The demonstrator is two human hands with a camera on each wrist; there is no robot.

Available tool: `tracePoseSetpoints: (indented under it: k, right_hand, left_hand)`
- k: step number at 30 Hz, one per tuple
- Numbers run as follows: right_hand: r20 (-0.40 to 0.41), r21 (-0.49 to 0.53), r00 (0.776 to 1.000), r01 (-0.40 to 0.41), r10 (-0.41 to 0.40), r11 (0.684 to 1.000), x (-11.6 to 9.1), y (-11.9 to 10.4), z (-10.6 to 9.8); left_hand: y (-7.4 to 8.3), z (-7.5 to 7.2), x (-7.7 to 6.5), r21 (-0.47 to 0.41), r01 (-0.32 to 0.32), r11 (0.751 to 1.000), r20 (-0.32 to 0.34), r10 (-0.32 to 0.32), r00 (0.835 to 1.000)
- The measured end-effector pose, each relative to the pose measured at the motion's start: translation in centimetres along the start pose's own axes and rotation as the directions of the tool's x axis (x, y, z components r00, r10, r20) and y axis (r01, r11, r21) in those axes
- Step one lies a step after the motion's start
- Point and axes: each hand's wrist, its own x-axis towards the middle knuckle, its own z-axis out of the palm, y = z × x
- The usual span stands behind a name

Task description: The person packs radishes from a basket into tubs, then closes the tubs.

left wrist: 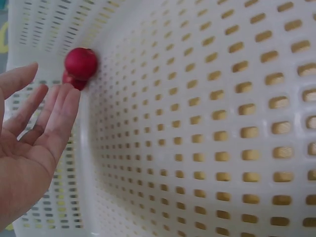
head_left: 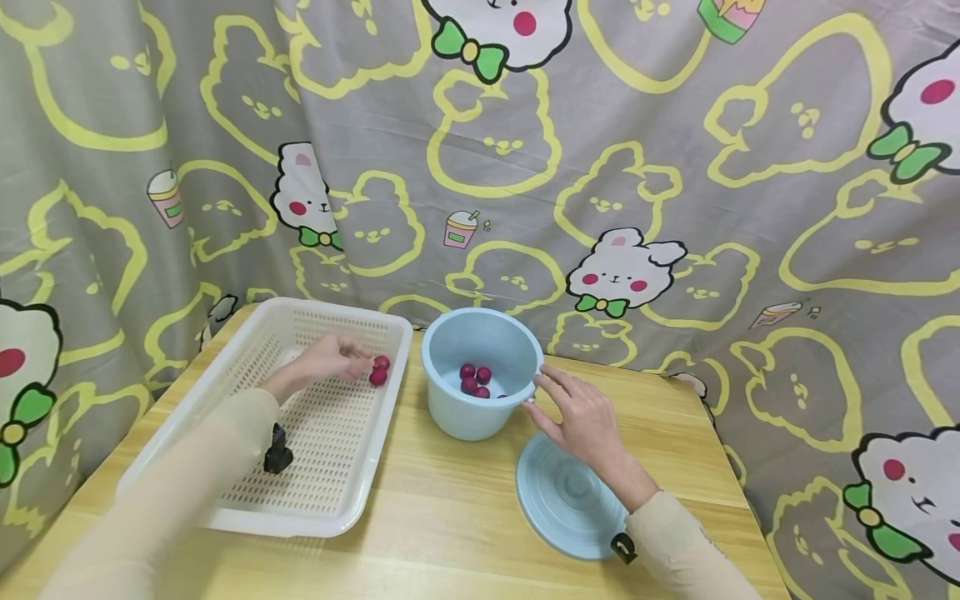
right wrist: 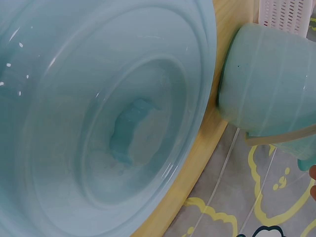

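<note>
My left hand (head_left: 336, 358) is inside the white basket (head_left: 408, 333), fingers extended and holding nothing. Just beyond its fingertips, two round red fruits (head_left: 378, 377) that look like plums lie against the basket's right wall. In the left wrist view the open palm shows, with the fingertips very near the fruits (left wrist: 81, 64). My right hand (head_left: 588, 417) touches the right rim of a light blue bucket (head_left: 468, 417) with its fingers and thumb rather straight. Several dark red fruits (head_left: 469, 385) lie on the bucket's bottom. Only fingertips (right wrist: 313, 180) show in the right wrist view.
A round light blue lid (head_left: 555, 500) lies on the wooden table (head_left: 442, 517) under the right forearm. The bucket stands between basket and lid. A patterned grey curtain (head_left: 517, 217) hangs behind the table and along its sides.
</note>
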Motion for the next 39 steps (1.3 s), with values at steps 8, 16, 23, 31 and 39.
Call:
tracePoseSetpoints:
  k: [8, 16, 23, 31, 39]
  right_hand:
    - [0.015, 0.004, 1.000, -0.011, 0.011, 1.000, 0.0, -0.1, -0.1]
    - [-0.005, 0.011, 1.000, -0.004, 0.004, 1.000, 0.0, -0.1, -0.1]
    - [0.011, 0.012, 1.000, -0.014, 0.014, 1.000, 0.1, -0.2, -0.2]
    - [0.010, 0.011, 1.000, -0.015, 0.015, 1.000, 0.0, -0.2, -0.1]
    - [-0.007, 0.011, 1.000, -0.006, 0.006, 1.000, 0.0, -0.1, -0.1]
  left_hand:
    - [-1.1, 0.8, 0.3, -0.014, 0.049, 0.999, 0.003, -0.049, 0.999]
    - [-1.1, 1.4, 0.5, -0.010, 0.071, 0.997, 0.002, -0.071, 0.997]
    - [-0.8, 1.5, 0.5, -0.014, 0.072, 0.997, 0.007, -0.072, 0.997]
    - [-0.7, 1.8, 0.6, 0.012, 0.076, 0.997, 0.004, -0.076, 0.997]
    - [-0.8, 2.0, 1.0, 0.041, 0.094, 0.995, -0.003, -0.094, 0.996]
